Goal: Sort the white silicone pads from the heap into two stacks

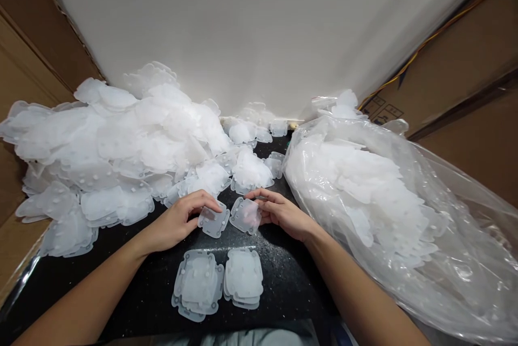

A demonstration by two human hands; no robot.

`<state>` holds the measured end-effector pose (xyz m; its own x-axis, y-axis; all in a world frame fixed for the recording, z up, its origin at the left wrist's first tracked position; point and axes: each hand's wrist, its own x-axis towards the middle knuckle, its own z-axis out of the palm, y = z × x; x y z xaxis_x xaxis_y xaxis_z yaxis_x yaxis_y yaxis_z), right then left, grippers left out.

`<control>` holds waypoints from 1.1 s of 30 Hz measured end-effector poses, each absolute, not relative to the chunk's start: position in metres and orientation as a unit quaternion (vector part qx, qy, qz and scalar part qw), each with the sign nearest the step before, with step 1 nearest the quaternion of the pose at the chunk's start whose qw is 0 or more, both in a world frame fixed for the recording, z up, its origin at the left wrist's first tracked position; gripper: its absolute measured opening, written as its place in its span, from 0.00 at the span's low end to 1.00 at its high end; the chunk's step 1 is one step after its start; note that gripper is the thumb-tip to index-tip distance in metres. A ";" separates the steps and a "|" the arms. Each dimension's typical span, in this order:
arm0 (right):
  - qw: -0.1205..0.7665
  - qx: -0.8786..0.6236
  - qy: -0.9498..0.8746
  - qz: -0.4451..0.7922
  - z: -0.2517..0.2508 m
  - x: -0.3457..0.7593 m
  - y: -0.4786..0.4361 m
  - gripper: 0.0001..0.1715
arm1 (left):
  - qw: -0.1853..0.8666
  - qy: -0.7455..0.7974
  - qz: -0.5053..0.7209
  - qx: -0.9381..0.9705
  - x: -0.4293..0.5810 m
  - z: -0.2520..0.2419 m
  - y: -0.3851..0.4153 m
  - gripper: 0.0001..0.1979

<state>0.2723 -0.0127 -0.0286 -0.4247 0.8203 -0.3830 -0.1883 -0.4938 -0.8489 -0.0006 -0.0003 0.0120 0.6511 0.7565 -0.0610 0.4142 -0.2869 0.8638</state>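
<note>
My left hand (193,215) is closed on a translucent plastic piece (214,223), squarish with rounded, notched edges and small raised dots. Between the fingers and thumb of my right hand (279,211) is a similar plastic piece (244,215), tilted slightly. The two pieces are side by side above the black table. Nearer to me lie two low stacks of the same kind, a left stack (198,284) with uneven edges and a right stack (243,277). Just beyond my hands is a small loose pile (251,169).
A large heap of translucent pieces (121,141) covers the left and back of the black table (291,281). At right lies a clear plastic bag (453,281) full of them. Cardboard (453,81) stands on both sides, with a yellow-orange cable (429,41) at right and a pale wall behind.
</note>
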 end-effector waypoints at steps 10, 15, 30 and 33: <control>0.335 -0.424 -0.367 0.757 -0.029 0.271 -0.011 0.15 | 0.496 0.500 0.221 0.675 0.005 0.010 -0.003 0.14; 0.328 -0.431 -0.380 0.750 -0.030 0.272 -0.011 0.16 | 0.580 0.504 0.211 0.604 0.009 0.004 -0.001 0.18; 0.321 -0.438 -0.394 0.741 -0.031 0.271 -0.012 0.26 | 0.655 0.523 0.227 0.496 0.008 0.003 0.001 0.32; 0.319 -0.440 -0.405 0.735 -0.031 0.272 -0.012 0.27 | 0.657 0.517 0.225 0.499 0.007 0.004 0.001 0.32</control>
